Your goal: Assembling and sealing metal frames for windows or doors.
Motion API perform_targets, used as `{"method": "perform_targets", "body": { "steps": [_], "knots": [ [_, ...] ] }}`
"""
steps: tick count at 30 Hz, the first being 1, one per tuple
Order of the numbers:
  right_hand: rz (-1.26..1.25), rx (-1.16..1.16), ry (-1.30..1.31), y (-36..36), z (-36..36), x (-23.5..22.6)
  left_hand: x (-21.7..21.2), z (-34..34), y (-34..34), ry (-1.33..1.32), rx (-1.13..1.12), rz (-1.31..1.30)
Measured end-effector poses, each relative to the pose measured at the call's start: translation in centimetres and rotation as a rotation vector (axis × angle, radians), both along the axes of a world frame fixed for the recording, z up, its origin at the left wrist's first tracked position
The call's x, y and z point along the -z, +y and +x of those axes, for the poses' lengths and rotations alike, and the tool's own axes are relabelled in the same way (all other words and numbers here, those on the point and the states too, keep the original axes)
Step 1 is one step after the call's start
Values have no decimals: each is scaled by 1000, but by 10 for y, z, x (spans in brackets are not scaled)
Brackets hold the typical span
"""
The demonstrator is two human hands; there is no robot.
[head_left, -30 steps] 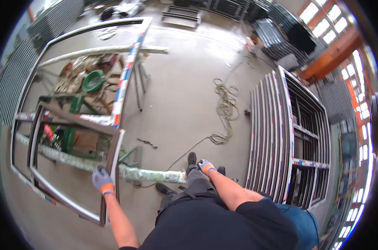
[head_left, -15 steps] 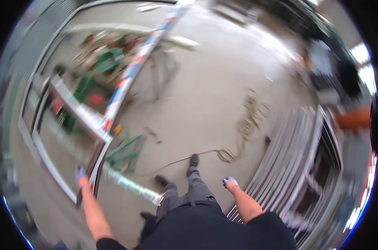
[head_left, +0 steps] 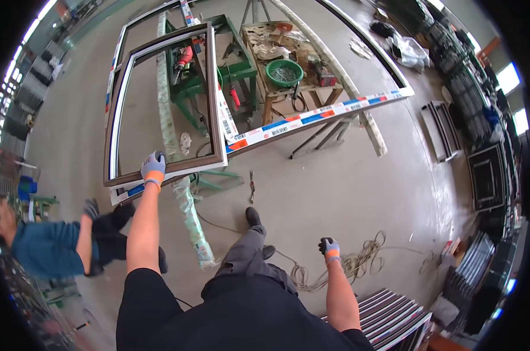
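My left hand [head_left: 153, 167], in a grey and orange glove, is closed over the near rail of a brown window sash [head_left: 189, 167]. The sash lies flat over one end of a larger window frame [head_left: 311, 119], whose near rail carries red, white and blue protective film. My right hand [head_left: 329, 247], gloved alike, hangs in a loose fist to the right of my legs, apart from the frames. Nothing shows in it. Under the sash runs a long beam wrapped in plastic film [head_left: 190, 222].
A wooden bench [head_left: 256, 41] holds a green bowl [head_left: 288, 83] of small metal parts. Beside it a red power drill [head_left: 183, 57] rests on a green stand [head_left: 241, 72]. A co-worker [head_left: 51, 248] is at left. Coiled cord [head_left: 367, 257] and stacked profiles [head_left: 387, 319] lie at right.
My view has swung left, bringing the frames in front of me and a co-worker into sight. My left hand now grips the sash's near rail. My right hand stays low at my side.
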State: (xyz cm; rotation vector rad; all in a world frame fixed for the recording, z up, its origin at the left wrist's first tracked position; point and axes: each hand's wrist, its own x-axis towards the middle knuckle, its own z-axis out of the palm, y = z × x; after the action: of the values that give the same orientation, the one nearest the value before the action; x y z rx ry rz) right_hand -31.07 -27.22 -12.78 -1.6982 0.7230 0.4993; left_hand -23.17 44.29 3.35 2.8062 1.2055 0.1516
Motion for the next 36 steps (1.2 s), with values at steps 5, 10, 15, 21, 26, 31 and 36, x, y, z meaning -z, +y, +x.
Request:
{"method": "perform_targets", "body": {
  "steps": [5,10,15,21,26,31,36],
  "knots": [
    [55,-143,-97,66,74,-23,-5,0,-12,-109,34,16],
    [151,-161,-152,110,161,-90,-21,8,-16,-73,-29,-100],
    [71,-448,-503,195,304,-186,-7,27,-37,-168,-58,-100],
    [-3,-842,-608,353,488,-174,-12,48,-68,-137,-133,-89],
    [-191,-1142,-330,470,592,-22,-20,56,-74,-117,-118,-18],
    [-424,-1257,-247,558,623,81,-27,57,-74,-78,-109,-72],
    [-384,-1145,-55,607,629,126,-32,60,-70,-27,-55,-59]
  ]
}}
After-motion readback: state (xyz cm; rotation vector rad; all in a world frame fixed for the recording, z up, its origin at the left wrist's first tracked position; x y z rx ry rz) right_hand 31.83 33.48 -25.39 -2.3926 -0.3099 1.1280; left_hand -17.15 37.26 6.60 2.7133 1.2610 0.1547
